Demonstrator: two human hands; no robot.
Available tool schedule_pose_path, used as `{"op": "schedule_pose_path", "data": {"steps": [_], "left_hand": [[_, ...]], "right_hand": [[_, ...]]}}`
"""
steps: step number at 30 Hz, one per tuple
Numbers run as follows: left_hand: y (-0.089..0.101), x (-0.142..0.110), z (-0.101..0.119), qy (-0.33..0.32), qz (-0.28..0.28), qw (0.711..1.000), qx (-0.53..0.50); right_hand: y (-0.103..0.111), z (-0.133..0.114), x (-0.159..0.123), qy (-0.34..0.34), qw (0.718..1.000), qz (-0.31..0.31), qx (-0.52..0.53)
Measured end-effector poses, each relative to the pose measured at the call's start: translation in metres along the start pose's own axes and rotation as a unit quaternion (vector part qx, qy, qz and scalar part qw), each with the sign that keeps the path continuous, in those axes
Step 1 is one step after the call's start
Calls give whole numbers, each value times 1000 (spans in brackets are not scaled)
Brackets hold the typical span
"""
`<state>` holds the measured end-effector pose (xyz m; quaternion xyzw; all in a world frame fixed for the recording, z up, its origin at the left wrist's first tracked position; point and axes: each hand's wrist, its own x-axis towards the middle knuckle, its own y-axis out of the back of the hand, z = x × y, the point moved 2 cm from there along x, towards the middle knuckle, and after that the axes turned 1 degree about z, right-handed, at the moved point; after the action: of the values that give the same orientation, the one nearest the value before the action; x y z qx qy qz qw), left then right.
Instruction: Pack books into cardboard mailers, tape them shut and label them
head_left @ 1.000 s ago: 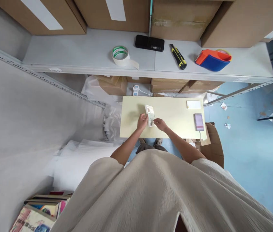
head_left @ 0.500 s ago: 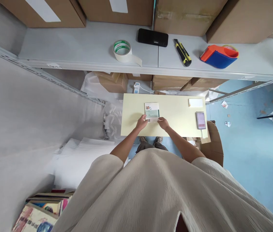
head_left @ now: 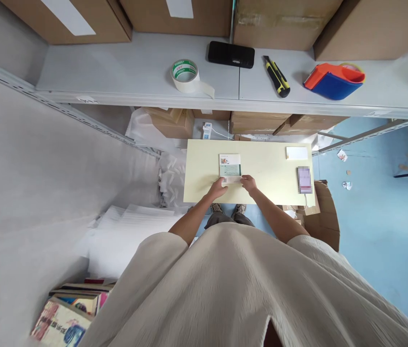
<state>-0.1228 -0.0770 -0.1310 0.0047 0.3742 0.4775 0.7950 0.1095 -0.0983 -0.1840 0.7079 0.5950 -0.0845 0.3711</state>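
A thin book [head_left: 230, 166] with a white and green cover lies flat on the pale yellow table [head_left: 269, 190], a barcode at its lower left. My left hand [head_left: 218, 188] is at the book's lower left corner, its thumb apart from the fingers. At the lower right corner, my right hand [head_left: 249, 183] pinches the book's edge between thumb and fingers. Farther right on the table are a phone-like device [head_left: 304, 180] with a blurred screen and a small white box [head_left: 296, 153].
Above the table's far side runs a grey shelf [head_left: 124, 62] with a tape roll [head_left: 185, 77], a black device [head_left: 231, 54], a utility knife [head_left: 277, 77] and an orange-blue tape dispenser [head_left: 334, 82]. White foam sheets [head_left: 128, 241] and stacked books [head_left: 62, 323] are at left.
My left hand has moved from the book's left edge down and right to its lower corner, thumb spreading from the fingers. My right hand stays at the lower right corner.
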Motion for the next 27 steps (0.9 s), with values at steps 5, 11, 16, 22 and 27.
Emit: {"op": "schedule_pose_path", "data": {"steps": [5, 11, 16, 22, 27], "left_hand": [[-1, 5, 0, 15, 2, 1000, 0], [-17, 16, 0, -10, -22, 999, -25], [-33, 28, 10, -31, -30, 996, -72], [-22, 28, 33, -81, 46, 985, -148], [5, 17, 29, -69, 104, 979, -163]], "right_hand": [[8, -7, -6, -88, 995, 2, 42], [24, -15, -13, -88, 996, 10, 30], [43, -27, -19, -29, 999, 10, -7], [28, -53, -27, 37, 997, 2, -69], [-5, -78, -34, 115, 987, -76, -78]]}}
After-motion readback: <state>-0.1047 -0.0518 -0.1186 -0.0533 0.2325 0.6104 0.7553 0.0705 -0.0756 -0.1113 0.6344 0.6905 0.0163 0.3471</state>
